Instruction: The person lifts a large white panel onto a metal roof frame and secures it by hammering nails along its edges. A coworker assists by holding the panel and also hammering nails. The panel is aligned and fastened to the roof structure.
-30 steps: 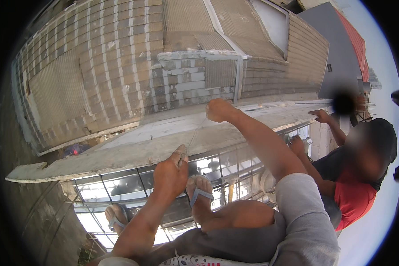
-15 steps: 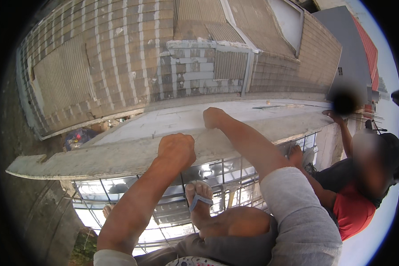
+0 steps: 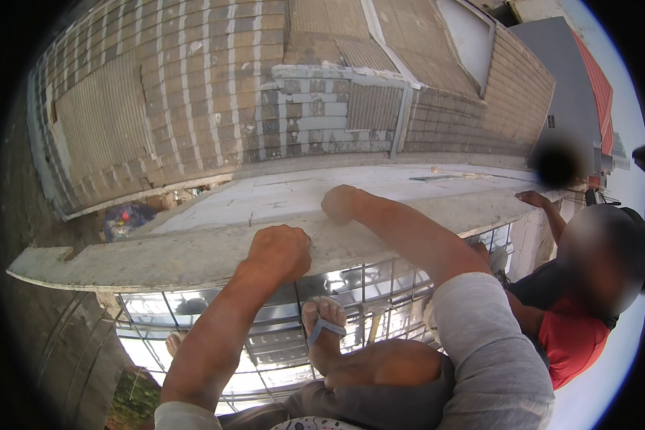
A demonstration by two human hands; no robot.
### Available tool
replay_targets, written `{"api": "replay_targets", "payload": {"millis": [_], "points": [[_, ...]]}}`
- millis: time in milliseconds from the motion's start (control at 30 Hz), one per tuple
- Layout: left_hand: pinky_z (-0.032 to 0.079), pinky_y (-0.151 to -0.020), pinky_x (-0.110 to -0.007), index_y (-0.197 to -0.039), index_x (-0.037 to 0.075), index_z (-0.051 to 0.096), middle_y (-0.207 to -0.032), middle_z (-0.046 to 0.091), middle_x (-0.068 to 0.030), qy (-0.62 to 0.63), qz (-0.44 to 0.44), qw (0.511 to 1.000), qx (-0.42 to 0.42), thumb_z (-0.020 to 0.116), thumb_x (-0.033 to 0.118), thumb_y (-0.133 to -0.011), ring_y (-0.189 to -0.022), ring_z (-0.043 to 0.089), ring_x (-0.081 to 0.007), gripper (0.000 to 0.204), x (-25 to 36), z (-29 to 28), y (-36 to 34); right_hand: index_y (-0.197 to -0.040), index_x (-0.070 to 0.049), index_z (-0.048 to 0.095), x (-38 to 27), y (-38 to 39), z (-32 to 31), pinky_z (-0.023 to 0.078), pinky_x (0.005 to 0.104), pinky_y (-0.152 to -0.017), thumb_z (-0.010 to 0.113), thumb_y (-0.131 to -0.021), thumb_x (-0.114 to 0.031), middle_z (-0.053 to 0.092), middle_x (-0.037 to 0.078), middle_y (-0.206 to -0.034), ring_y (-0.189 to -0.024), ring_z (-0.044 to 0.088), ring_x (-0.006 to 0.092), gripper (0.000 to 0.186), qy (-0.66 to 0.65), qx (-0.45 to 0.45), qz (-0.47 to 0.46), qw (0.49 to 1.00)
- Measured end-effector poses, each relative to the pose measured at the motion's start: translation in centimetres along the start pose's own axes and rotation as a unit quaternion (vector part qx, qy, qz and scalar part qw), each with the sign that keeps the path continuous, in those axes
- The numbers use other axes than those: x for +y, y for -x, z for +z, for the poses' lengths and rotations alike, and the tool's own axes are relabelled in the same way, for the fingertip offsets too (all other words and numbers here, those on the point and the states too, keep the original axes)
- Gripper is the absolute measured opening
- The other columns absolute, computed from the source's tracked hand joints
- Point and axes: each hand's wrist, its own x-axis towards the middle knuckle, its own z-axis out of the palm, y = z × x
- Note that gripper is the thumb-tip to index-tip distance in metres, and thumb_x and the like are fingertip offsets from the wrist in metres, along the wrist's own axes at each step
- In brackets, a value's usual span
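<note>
My left hand (image 3: 283, 251) is closed in a fist at the near edge of a long, pale board-like ledge (image 3: 150, 256) that runs left to right before me. Further off and a little to the right, my right hand (image 3: 341, 203) is curled over the ledge's far side, beside a white wall surface (image 3: 265, 197). The fingers of both hands are turned away, and whatever they grip is hidden. Below the ledge is a grid of thin metal bars (image 3: 363, 287), with my sandalled foot (image 3: 324, 319) on or just above it.
A co-worker (image 3: 580, 308) in a red shirt and dark cap is close on the right, one hand (image 3: 532, 198) on the ledge. Beyond the white wall rises a tiled roof (image 3: 193, 93). Bagged rubbish (image 3: 127, 218) lies at the left. Bright reflective sheets show beneath the bars.
Both fists have shifted slightly: my left hand a little lower, my right a little left and lower. The co-worker's head has tilted lower. The view has moved slightly.
</note>
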Motion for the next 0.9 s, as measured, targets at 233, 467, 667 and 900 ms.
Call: {"api": "replay_targets", "payload": {"millis": [233, 467, 667, 900], "points": [[0.055, -0.085, -0.043, -0.099, 0.009, 0.076, -0.095, 0.072, -0.0187, 0.043, -0.006, 0.999, 0.002, 0.058, 0.015, -0.081, -0.093, 0.069, -0.0347, 0.026, -1.0, 0.0, 0.4, -0.089, -0.005, 0.077, 0.0, -1.9, -1.1, 0.056, 0.0435, -0.074, 0.067, -0.076, -0.010, 0.073, 0.016, -0.094, -0.086, 0.071, 0.0314, 0.017, -0.003, 0.012, -0.001, 1.000], [0.055, -0.084, -0.045, -0.103, 0.012, 0.076, -0.091, 0.072, -0.0193, 0.021, 0.007, 1.000, 0.019, 0.059, 0.020, -0.082, -0.088, 0.070, -0.0356, 0.028, -0.8, 0.5, 0.8, -0.084, 0.000, 0.074, 2.3, -2.2, -0.4, 0.056, 0.0425, -0.068, 0.065, -0.079, -0.009, 0.072, 0.017, -0.087, -0.079, 0.070, 0.0297, 0.013, -0.185, -0.015, 0.130, 0.974], [0.054, -0.084, -0.044, -0.096, 0.007, 0.076, -0.090, 0.072, -0.0208, 0.040, 0.014, 0.998, 0.040, 0.060, 0.018, -0.082, -0.090, 0.070, -0.0355, 0.024, 0.3, 0.1, 1.5, -0.087, -0.002, 0.072, 4.9, -2.4, 2.1, 0.048, 0.0420, -0.058, 0.061, -0.087, -0.013, 0.067, 0.009, -0.075, -0.065, 0.060, 0.0216, 0.015, -0.412, -0.093, 0.187, 0.887], [0.054, -0.085, -0.044, -0.094, 0.005, 0.075, -0.089, 0.071, -0.0218, 0.053, 0.040, 0.997, 0.046, 0.061, 0.019, -0.082, -0.090, 0.069, -0.0360, 0.023, 1.3, -0.3, 1.7, -0.091, -0.006, 0.075, 5.3, -3.3, 3.1, 0.051, 0.0436, -0.064, 0.065, -0.086, -0.018, 0.071, 0.010, -0.083, -0.072, 0.065, 0.0229, 0.016, -0.366, -0.109, 0.154, 0.911]]}}
